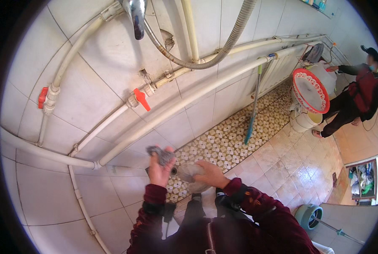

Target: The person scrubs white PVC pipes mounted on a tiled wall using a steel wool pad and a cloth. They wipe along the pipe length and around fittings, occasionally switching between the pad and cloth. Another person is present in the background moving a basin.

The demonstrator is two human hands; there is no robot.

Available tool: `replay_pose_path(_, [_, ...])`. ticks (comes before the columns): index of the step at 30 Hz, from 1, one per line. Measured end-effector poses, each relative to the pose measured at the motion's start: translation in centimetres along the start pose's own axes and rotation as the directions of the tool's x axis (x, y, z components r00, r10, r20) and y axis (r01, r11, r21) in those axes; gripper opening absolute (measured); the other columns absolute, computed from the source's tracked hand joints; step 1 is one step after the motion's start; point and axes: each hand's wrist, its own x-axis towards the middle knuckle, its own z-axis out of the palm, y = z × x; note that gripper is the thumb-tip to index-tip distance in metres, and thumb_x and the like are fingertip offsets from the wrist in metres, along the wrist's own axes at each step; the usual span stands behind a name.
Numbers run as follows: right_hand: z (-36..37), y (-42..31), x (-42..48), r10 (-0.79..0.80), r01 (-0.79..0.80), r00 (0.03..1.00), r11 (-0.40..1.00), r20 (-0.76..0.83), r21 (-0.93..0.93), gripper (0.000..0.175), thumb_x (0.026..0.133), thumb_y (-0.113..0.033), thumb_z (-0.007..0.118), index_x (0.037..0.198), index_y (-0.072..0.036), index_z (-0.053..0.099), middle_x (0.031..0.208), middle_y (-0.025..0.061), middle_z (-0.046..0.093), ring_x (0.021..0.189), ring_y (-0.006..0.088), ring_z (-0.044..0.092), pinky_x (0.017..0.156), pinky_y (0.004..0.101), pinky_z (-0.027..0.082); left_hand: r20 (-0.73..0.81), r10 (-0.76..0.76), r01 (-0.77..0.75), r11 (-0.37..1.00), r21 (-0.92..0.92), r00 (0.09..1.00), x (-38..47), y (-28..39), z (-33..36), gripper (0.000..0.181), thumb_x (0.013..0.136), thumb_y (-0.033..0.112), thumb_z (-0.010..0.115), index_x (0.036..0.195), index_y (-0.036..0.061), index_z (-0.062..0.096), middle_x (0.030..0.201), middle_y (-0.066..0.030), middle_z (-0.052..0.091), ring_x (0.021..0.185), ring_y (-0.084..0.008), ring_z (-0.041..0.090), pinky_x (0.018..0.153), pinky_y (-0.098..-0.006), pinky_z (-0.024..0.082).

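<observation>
A grey wad that looks like a steel wool scrubber rests in my left hand, palm up and fingers curled around it. My right hand, a little to the right, grips a pale translucent thing, perhaps a plastic bag. It hangs down over the floor, and motion blur hides its exact shape. The two hands are apart, in front of my body. Beneath them lies a strip of patterned floor tiles, with a dark round hole visible between the hands.
White pipes with red valve handles run along the tiled wall under a chrome faucet. A blue broom leans there. Farther right, a person stands by a red-rimmed basin and a bucket. A mop bucket stands lower right.
</observation>
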Motion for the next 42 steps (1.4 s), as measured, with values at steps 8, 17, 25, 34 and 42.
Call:
replay_pose_path(8, [4.6, -0.8, 1.1, 0.090, -0.100, 0.989, 0.992, 0.117, 0.082, 0.054, 0.067, -0.032, 0.072, 0.106, 0.002, 0.056, 0.089, 0.0214, 0.063, 0.088, 0.0313, 0.062, 0.078, 0.0371, 0.048, 0.289, 0.292, -0.349, 0.177, 0.920, 0.911, -3.3, -4.4, -0.7, 0.031, 0.090, 0.023, 0.051, 0.111, 0.0001, 0.056, 0.100, -0.0189, 0.061, 0.091, -0.0307, 0.061, 0.076, -0.0352, 0.047])
replay_pose_path(17, [2.4, -4.3, 3.2, -0.184, 0.142, 0.981, 0.897, 0.062, 0.419, 0.052, 0.081, -0.023, 0.066, 0.125, -0.005, 0.045, 0.111, 0.0114, 0.057, 0.101, 0.0184, 0.055, 0.086, 0.0326, 0.044, 0.470, 0.224, -0.501, 0.106, 0.859, 0.854, -2.7, -1.8, -1.0, 0.029, 0.090, 0.020, 0.049, 0.114, 0.0036, 0.053, 0.096, -0.0178, 0.061, 0.084, -0.0352, 0.061, 0.072, -0.0373, 0.048])
replay_pose_path(25, [-3.3, -7.0, 11.0, 0.009, 0.108, 0.922, 0.954, -0.388, 0.279, 0.029, 0.082, -0.012, 0.062, 0.109, -0.002, 0.056, 0.088, 0.0091, 0.061, 0.081, 0.0144, 0.056, 0.071, 0.0285, 0.047, 0.183, 0.166, -0.245, 0.551, 0.798, 0.969, -0.9, 0.5, -0.1, 0.039, 0.084, 0.008, 0.058, 0.121, 0.0047, 0.045, 0.076, -0.0031, 0.052, 0.067, -0.0111, 0.050, 0.065, -0.0265, 0.045])
replay_pose_path(34, [-9.8, -11.5, 25.3, -0.587, 0.364, 0.214, 0.790, -0.781, -0.494, 0.028, 0.073, 0.004, 0.060, 0.100, -0.003, 0.057, 0.098, 0.0142, 0.054, 0.099, 0.0329, 0.049, 0.086, 0.0389, 0.041, 0.151, 0.216, -0.249, 0.558, 0.792, 0.965, -4.0, -0.7, -5.1, 0.030, 0.085, 0.003, 0.059, 0.114, 0.0019, 0.048, 0.068, 0.0031, 0.043, 0.062, -0.0042, 0.039, 0.055, -0.0201, 0.033])
replay_pose_path(42, [-9.3, -11.4, 23.6, -0.656, 0.411, 0.291, 0.743, -0.696, -0.529, 0.031, 0.068, 0.010, 0.057, 0.096, -0.003, 0.055, 0.089, 0.0151, 0.052, 0.090, 0.0354, 0.050, 0.078, 0.0386, 0.044, 0.081, 0.150, -0.157, 0.616, 0.772, 0.985, -4.6, -1.5, -7.4, 0.030, 0.087, 0.005, 0.056, 0.115, 0.0041, 0.048, 0.077, 0.0020, 0.044, 0.067, -0.0055, 0.044, 0.059, -0.0219, 0.041])
